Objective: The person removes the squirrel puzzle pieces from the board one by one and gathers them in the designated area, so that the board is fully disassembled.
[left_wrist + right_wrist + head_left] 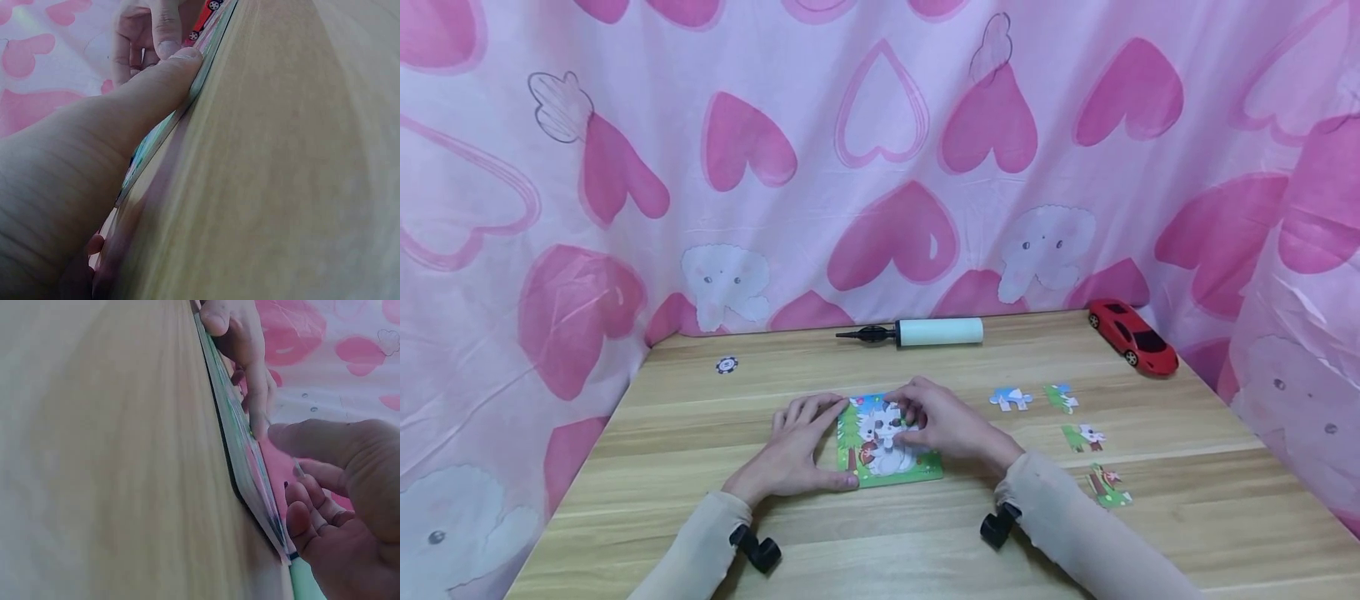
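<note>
A jigsaw puzzle board (857, 446) with white cartoon animals on green lies at the middle of the table. My left hand (797, 450) rests along its left side, thumb (169, 75) straight at the near left corner and index finger at the far left corner. Over the board's right half is my right hand (951, 425), its thumb and fingers pinching a small puzzle piece (299, 466). Only the piece's thin edge shows in the right wrist view, slightly tilted above the board. The right hand covers the board's upper right part.
Loose puzzle pieces lie to the right, among them a blue one (1011, 398) and a green one (1108, 487). A red toy car (1132, 337) sits at the back right, a hand pump (938, 332) at the back edge, a round chip (727, 365) at the back left. A pink curtain (887, 167) hangs behind.
</note>
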Demonstrator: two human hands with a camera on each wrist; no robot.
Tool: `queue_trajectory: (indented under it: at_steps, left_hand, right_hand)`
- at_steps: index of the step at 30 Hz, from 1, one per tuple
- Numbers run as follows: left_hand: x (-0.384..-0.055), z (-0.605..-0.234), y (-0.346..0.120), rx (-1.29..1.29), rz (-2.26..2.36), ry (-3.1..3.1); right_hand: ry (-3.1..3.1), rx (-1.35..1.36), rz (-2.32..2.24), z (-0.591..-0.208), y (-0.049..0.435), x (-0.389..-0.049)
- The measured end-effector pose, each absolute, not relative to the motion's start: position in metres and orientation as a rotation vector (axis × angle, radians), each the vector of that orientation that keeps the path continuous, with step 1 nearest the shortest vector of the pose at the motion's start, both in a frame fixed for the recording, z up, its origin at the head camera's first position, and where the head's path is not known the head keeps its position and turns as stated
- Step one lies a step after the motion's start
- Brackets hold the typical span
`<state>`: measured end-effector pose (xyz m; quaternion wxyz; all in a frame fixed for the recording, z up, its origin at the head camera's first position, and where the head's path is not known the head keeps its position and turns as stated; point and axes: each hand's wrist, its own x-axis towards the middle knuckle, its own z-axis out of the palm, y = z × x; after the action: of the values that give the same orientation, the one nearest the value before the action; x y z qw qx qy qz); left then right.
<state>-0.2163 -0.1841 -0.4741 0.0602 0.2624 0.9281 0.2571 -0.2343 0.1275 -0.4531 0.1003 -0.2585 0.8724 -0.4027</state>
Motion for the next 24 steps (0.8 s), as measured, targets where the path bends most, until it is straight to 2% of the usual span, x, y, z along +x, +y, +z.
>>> queue_trajectory:
  at_steps: [8,15,24]
  left_hand:
    - [-0.216,-0.473,-0.184,0.795,0.768,2.811]
    - [-0.216,-0.474,-0.184,0.787,0.775,2.81]
    - [-0.216,-0.475,-0.184,0.789,0.768,2.818]
  right_hand:
    - [2.597,-0.645,-1.216,-0.436,0.135,-0.232]
    - [2.704,-0.834,-1.233,-0.42,0.148,-0.239]
    - [2.762,-0.834,-1.283,-0.396,0.167,-0.242]
